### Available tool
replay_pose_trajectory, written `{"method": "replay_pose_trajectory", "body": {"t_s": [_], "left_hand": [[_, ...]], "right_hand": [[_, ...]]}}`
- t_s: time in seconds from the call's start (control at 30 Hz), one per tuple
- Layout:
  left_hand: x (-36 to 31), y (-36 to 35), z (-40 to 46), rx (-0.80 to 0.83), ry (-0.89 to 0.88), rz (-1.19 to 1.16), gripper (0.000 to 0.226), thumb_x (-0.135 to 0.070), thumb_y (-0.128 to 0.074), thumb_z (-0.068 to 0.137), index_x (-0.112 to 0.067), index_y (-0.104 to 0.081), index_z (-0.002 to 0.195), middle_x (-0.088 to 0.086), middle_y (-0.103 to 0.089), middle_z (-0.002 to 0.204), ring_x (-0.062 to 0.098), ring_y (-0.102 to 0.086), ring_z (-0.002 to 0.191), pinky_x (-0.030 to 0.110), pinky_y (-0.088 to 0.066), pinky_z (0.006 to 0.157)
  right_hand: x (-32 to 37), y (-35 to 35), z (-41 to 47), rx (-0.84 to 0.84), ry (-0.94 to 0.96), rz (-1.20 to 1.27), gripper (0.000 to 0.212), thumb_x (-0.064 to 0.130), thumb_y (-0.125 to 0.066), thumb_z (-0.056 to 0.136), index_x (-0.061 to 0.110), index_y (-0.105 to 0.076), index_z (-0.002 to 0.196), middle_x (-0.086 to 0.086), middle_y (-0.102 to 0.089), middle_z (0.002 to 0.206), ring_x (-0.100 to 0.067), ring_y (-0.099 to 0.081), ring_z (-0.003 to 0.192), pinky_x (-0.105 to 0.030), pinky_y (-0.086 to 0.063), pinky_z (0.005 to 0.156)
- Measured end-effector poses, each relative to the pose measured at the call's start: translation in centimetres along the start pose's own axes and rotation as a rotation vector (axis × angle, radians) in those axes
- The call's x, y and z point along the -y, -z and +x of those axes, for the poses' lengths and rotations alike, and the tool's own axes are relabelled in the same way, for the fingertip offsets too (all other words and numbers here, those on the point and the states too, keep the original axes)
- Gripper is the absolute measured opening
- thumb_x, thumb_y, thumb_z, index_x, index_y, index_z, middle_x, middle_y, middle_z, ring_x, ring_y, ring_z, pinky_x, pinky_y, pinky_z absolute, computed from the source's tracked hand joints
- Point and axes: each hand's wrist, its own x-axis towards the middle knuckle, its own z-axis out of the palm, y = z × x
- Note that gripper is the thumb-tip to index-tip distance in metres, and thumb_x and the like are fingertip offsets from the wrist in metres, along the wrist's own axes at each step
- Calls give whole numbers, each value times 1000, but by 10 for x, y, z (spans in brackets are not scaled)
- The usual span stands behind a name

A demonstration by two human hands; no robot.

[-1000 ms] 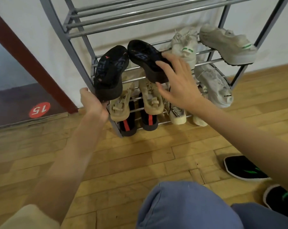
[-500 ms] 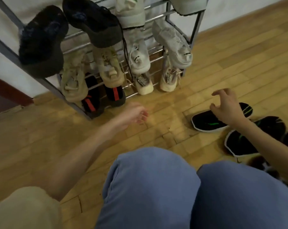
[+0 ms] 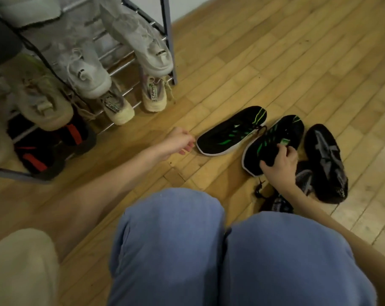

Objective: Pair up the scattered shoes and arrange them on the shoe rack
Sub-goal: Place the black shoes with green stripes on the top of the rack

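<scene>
Two black shoes with green stripes lie side by side on the wooden floor. My right hand [image 3: 279, 162] grips the right one [image 3: 275, 140] at its collar. My left hand [image 3: 180, 141] hovers loosely curled, holding nothing, just left of the toe of the other green-striped shoe [image 3: 231, 131]. A black shoe with grey markings [image 3: 325, 162] lies further right, and another dark shoe [image 3: 277, 203] is partly hidden under my right forearm. The metal shoe rack [image 3: 169, 40] at the upper left holds several white, beige and black-red shoes.
My knees in blue trousers [image 3: 209, 250] fill the lower middle of the view. A white wall runs behind the rack. Bare wooden floor [image 3: 297, 51] stretches to the right of the rack and beyond the loose shoes.
My view has swung right and down from the rack. My right hand dropped onto the right green-striped shoe and closed on it. My left hand moved right toward the other one.
</scene>
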Motion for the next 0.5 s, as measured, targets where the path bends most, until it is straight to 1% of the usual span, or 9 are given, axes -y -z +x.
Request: {"method": "replay_pose_trajectory", "body": {"t_s": [0.07, 0.13, 0.17, 0.2, 0.27, 0.33, 0.4, 0.47, 0.5], "left_hand": [[1, -11, 13, -27, 3, 32, 24, -16, -55, 90, -6, -57, 111, 8, -61, 96, 16, -59, 81, 27, -48, 63], [2, -21, 24, -36, 4, 101, 37, -19, -59, 89, -8, -51, 124, 7, -59, 111, 18, -58, 98, 31, -51, 79], [3, -26, 29, -39, 14, 135, 45, -21, -61, 88, -8, -47, 128, 8, -56, 120, 21, -56, 107, 33, -50, 87], [4, -31, 33, -45, 25, 158, 51, -22, -63, 88, -7, -42, 133, 10, -52, 128, 24, -53, 115, 34, -47, 91], [5, -41, 39, -59, 69, 136, 59, -24, -64, 88, -4, -36, 137, 11, -47, 136, 26, -49, 122, 34, -44, 94], [5, -51, 42, -63, 145, 9, 57, -23, -64, 89, -4, -36, 135, 10, -48, 133, 25, -51, 119, 35, -47, 89], [5, -59, 46, -25, 237, -155, 57, -21, -65, 89, -5, -36, 136, 8, -52, 127, 22, -55, 106, 32, -49, 75], [4, -64, 48, 1, 316, -284, 61, -19, -66, 89, -7, -34, 140, 12, -52, 130, 21, -59, 91, 27, -49, 59], [4, -66, 49, -9, 349, -361, 57, -16, -65, 90, -7, -37, 139, 13, -54, 128, 19, -59, 83, 25, -49, 54]], "right_hand": [[-2, -8, 1, -21, -65, 42, 88, 40, -70, 82, 6, -21, 146, -24, -18, 150, -45, -23, 137, -52, -28, 111], [1, -14, 0, -86, -167, 88, 103, 51, -72, 77, 8, -12, 149, -27, -15, 151, -44, -21, 138, -52, -27, 112], [3, -17, 0, -124, -234, 121, 107, 53, -73, 76, 6, -10, 149, -28, -15, 151, -44, -20, 138, -51, -26, 112], [6, -19, 2, -149, -308, 173, 111, 54, -73, 74, 3, -9, 149, -28, -16, 150, -44, -21, 137, -50, -26, 112], [12, -24, 7, -144, -466, 324, 113, 53, -76, 72, -1, -10, 147, -26, -21, 147, -42, -27, 135, -47, -29, 110], [17, -29, 12, -68, -642, 511, 110, 47, -78, 73, -1, -11, 146, -23, -22, 149, -39, -29, 137, -45, -32, 110], [19, -35, 14, -16, -775, 683, 106, 36, -79, 76, 0, -10, 146, -21, -20, 152, -35, -30, 138, -43, -34, 109], [16, -39, 14, -24, -809, 776, 101, 27, -80, 77, 0, -11, 146, -20, -23, 152, -33, -31, 138, -40, -38, 107], [14, -40, 13, -34, -804, 803, 98, 25, -80, 77, 1, -14, 146, -19, -27, 151, -33, -33, 138, -40, -38, 107]]}}
